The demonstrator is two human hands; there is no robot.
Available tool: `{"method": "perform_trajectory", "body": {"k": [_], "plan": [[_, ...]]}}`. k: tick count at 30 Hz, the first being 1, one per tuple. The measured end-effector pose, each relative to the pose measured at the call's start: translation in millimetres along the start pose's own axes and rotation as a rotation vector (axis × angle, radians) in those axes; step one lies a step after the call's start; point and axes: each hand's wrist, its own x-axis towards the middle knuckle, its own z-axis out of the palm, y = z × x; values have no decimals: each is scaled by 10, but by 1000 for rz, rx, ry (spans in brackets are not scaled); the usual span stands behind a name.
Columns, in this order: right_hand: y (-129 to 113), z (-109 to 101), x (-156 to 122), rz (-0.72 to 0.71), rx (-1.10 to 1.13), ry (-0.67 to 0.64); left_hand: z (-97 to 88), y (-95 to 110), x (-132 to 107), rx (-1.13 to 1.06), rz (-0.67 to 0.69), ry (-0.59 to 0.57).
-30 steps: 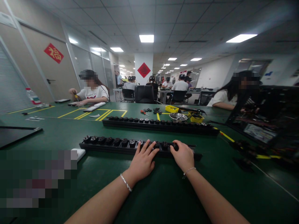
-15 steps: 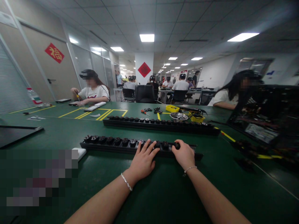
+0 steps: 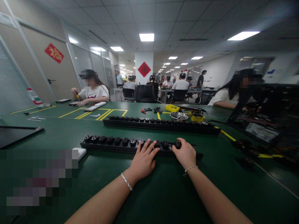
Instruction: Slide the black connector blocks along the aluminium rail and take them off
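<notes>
A long black strip [image 3: 109, 145] carrying a row of round black parts lies across the green table [image 3: 163, 193] in front of me. My left hand [image 3: 143, 161] rests flat with its fingers spread, the fingertips on the strip's near edge. My right hand [image 3: 185, 154] is closed around one of the round black parts [image 3: 178, 145] near the strip's right end. Both wrists wear thin bracelets.
A second, longer black strip [image 3: 161, 125] lies farther back. Behind it are yellow trays [image 3: 172, 108], a metal bowl [image 3: 178, 116] and small tools. A white object [image 3: 79, 152] lies at the left, dark equipment [image 3: 263, 121] at the right. Other people sit at the tables beyond.
My right hand has shifted slightly to the right along the strip, staying closed on a round part. The left hand has barely moved.
</notes>
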Motion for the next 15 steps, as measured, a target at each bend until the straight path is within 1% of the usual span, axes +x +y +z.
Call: {"method": "perform_trajectory", "body": {"k": [15], "plan": [[26, -13, 17, -10, -26, -18, -31, -1, 4, -1, -1, -26]]}}
